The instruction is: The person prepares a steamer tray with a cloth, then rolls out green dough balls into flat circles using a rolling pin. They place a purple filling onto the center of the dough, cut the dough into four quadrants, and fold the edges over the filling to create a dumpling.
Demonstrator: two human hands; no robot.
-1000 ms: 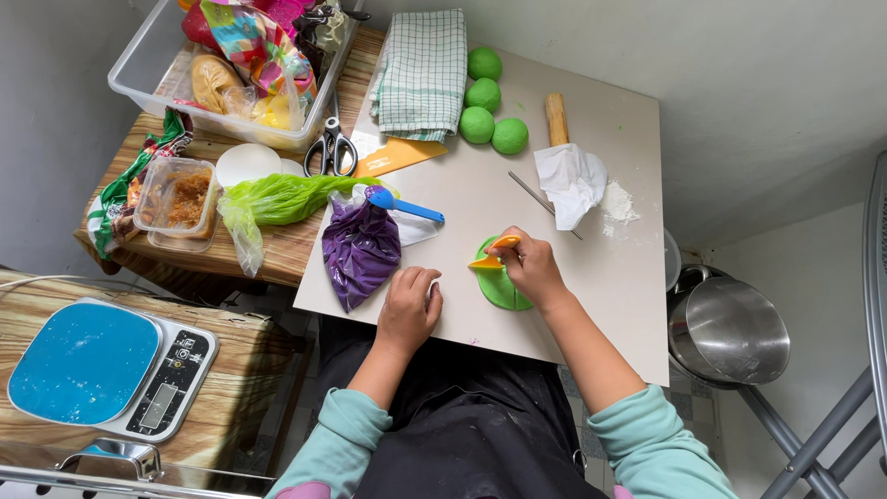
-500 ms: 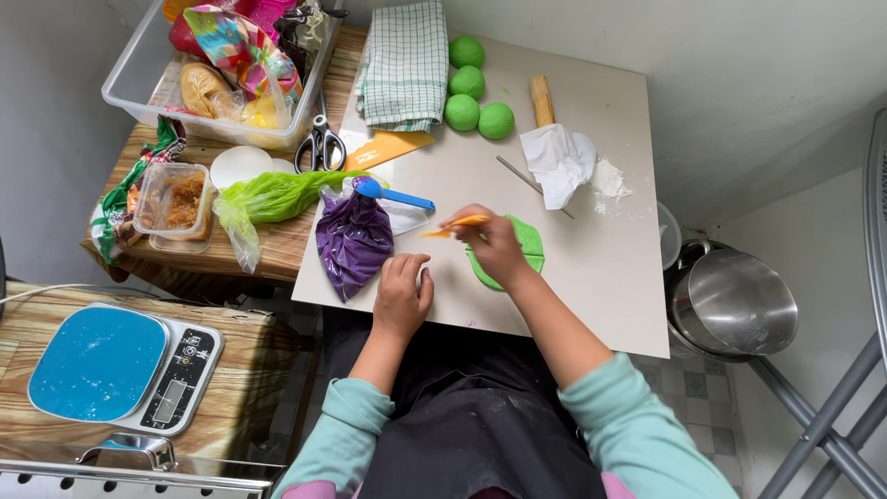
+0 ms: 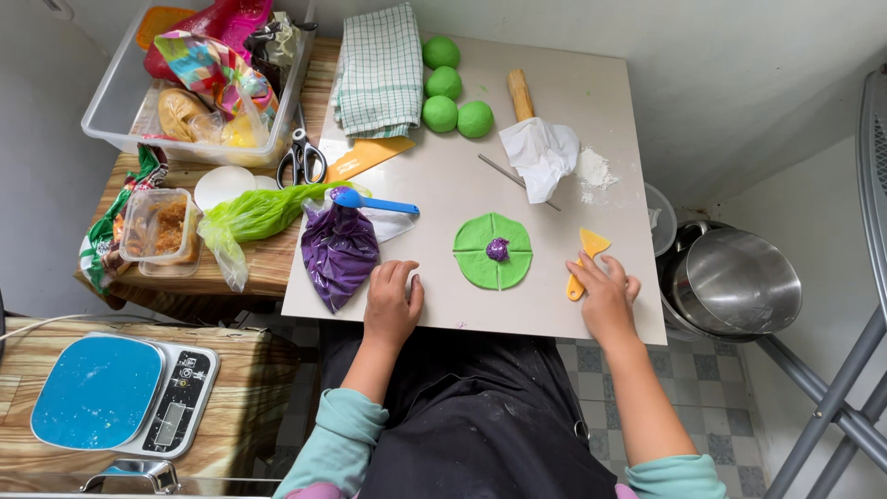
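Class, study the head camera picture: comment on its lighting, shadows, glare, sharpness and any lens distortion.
Head view: soft, even daylight; only faint shadows beneath the left hand and right hand on the board. Mild glare on the steel pot. The green dough disc and orange scraper are sharp. Wide-angle lens: edges of the board lean outward.

Bare board (image 3: 434,277) between hands (dough disc (image 3: 492,251) beyond).
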